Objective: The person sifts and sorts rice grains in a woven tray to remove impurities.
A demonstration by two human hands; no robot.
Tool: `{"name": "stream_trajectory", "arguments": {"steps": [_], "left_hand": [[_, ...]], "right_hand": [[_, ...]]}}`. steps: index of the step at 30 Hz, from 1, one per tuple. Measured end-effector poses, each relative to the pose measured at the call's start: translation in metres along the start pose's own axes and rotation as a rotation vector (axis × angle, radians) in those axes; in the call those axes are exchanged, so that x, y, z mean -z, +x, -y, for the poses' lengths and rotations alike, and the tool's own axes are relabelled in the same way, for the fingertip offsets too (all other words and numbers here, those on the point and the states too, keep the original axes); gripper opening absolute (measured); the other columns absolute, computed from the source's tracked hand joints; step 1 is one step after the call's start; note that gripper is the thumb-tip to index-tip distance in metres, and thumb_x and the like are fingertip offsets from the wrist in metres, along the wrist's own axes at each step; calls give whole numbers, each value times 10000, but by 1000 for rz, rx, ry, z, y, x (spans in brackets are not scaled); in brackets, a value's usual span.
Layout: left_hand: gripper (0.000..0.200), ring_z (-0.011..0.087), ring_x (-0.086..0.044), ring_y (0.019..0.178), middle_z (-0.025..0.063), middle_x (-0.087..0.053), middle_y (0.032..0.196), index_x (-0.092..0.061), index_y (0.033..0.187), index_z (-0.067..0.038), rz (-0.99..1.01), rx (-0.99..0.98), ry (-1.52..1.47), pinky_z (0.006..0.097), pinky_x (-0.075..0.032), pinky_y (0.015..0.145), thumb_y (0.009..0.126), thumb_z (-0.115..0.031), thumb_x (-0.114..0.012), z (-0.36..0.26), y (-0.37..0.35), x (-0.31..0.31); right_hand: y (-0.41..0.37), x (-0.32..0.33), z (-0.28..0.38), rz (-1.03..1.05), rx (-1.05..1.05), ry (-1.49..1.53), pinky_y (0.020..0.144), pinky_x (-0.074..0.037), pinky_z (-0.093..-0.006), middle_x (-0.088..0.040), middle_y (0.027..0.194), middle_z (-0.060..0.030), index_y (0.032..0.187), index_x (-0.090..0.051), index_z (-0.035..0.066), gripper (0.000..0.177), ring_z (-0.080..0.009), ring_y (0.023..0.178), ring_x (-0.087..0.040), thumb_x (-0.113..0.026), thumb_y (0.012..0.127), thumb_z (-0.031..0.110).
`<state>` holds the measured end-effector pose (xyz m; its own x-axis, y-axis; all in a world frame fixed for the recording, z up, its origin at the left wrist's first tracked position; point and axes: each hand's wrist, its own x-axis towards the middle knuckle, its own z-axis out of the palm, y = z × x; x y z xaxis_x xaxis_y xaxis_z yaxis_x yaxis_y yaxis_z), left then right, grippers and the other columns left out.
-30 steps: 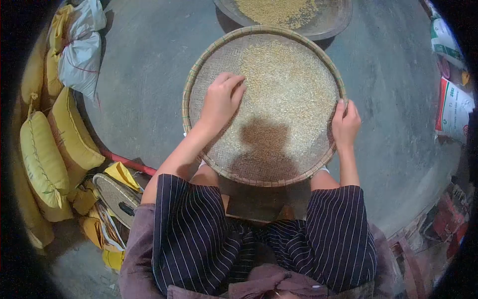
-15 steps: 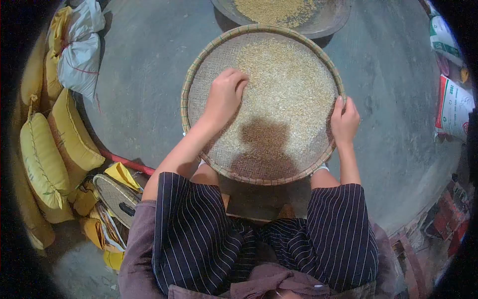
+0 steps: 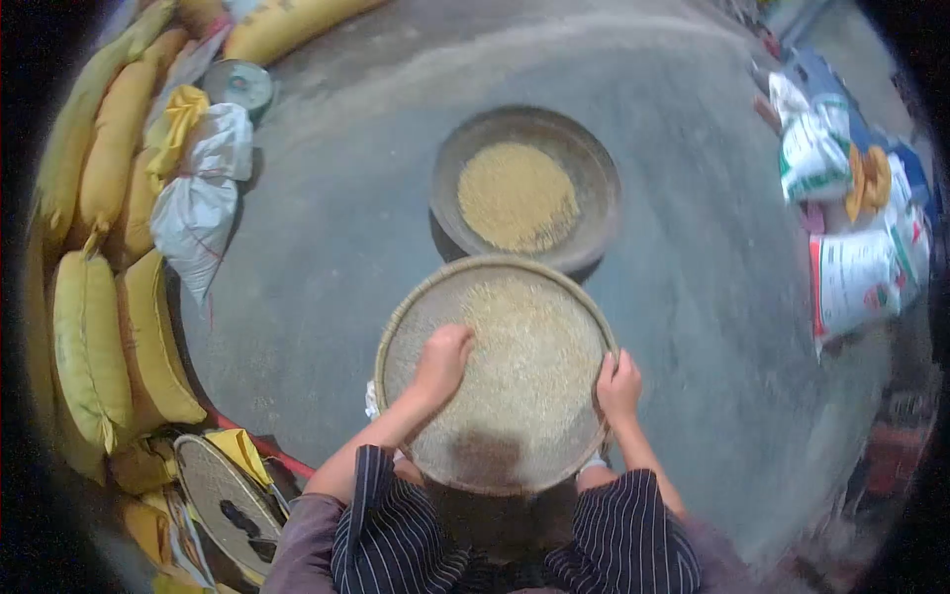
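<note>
Along the far left edge stood a row of stuffed yellow sacks (image 3: 89,337), curving up toward the top of the view; just right of them a white sack (image 3: 203,198) lay on the grey concrete floor (image 3: 327,257), with a small round green-topped object (image 3: 242,84) above it, too blurred to name; at the lower left a flat oval woven piece (image 3: 223,505) leaned among yellow bags, a red stick (image 3: 267,450) beside it; in the middle, low in the view, a round woven tray (image 3: 404,342) sat over the person's knees, above the dark striped garment (image 3: 396,535), and pale grain (image 3: 529,356) covered most of its bed, leaving the left part bare; the left hand (image 3: 442,361) rested on the grain near the tray's left side, its fingers bent and drawn together, though whether they held any grain could not be told; beyond the tray, just past its far rim, a dark round pan (image 3: 594,168) stood on the floor with a heap of yellower grain (image 3: 517,196) in its centre; the right hand (image 3: 618,386) was at the tray's right rim, fingers closed tight on the edge; well apart at the far right, white printed bags (image 3: 851,277) lay piled against the wall
</note>
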<state>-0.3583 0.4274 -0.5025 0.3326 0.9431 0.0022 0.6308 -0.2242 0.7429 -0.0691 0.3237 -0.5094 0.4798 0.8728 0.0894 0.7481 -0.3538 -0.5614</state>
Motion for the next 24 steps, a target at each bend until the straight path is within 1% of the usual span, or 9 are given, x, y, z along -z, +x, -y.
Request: {"name": "stream_trajectory", "arguments": {"steps": [2, 4, 5, 7, 13, 17, 20, 23, 24], "left_hand": [[145, 387, -596, 923, 219, -627, 932, -641, 923, 19, -37, -14, 3, 438, -478, 813, 828, -78, -590, 1, 2, 3], [143, 386, -596, 905, 216, -627, 913, -643, 903, 15, 28, -11, -43, 442, -476, 804, 833, -87, -572, -1, 3, 3], [143, 386, -596, 905, 216, -627, 913, -643, 903, 15, 1, -29, -41, 442, -476, 804, 833, -87, -572, 0, 3, 4], [111, 361, -619, 875, 185, -653, 877, -663, 871, 0, 34, -27, -19, 429, -488, 789, 805, -76, -618, 2, 4, 3], [103, 341, -626, 901, 159, -669, 904, -673, 877, -24, 85, -111, 0, 418, -492, 820, 802, -60, -612, 8, 7, 8], [111, 374, -606, 887, 195, -642, 873, -649, 852, 4, 46, -127, -32, 439, -476, 798, 814, -52, -561, 3, 7, 10], [109, 373, -608, 889, 192, -647, 863, -654, 847, 3, 47, -118, -35, 438, -473, 814, 811, -43, -562, 4, 8, 9], [103, 380, -618, 865, 200, -646, 892, -664, 860, 3, 73, -95, -60, 422, -490, 787, 792, -37, -597, 4, 10, 13], [94, 343, -636, 823, 180, -658, 868, -669, 862, 2, 71, -33, -116, 397, -502, 750, 793, -29, -613, -1, 12, 16]], "right_hand": [[2, -1, 0, 3, 5, 10, 617, -419, -519, -579, 762, -254, 799, -506, -17, 284, -465, 711, -553, -526, 906, 246], [2, -1, 0, 10, 10, 7, 618, -419, -520, -579, 756, -256, 793, -502, -18, 288, -467, 708, -552, -527, 905, 246], [2, -2, -1, 4, 10, 0, 616, -418, -520, -579, 750, -256, 791, -502, -17, 289, -466, 704, -553, -528, 905, 248], [2, 1, 1, -3, 17, -22, 614, -421, -522, -581, 744, -256, 790, -505, -16, 292, -464, 698, -557, -529, 905, 252], [1, 1, -1, 19, 6, -76, 612, -434, -529, -590, 731, -256, 795, -516, -6, 297, -460, 681, -572, -531, 903, 270], [2, -1, -3, 36, -13, -96, 614, -435, -532, -595, 733, -253, 805, -519, -1, 294, -456, 686, -577, -531, 901, 277], [3, 2, 1, 45, -27, -98, 619, -434, -535, -597, 734, -249, 807, -519, 1, 292, -453, 692, -578, -530, 903, 276], [3, 3, 3, 25, 1, -88, 621, -433, -535, -597, 735, -246, 803, -513, 1, 290, -453, 695, -577, -525, 906, 271], [5, 2, 3, 35, -5, -83, 621, -433, -535, -597, 735, -246, 803, -513, 1, 290, -453, 695, -577, -525, 906, 271]]}}
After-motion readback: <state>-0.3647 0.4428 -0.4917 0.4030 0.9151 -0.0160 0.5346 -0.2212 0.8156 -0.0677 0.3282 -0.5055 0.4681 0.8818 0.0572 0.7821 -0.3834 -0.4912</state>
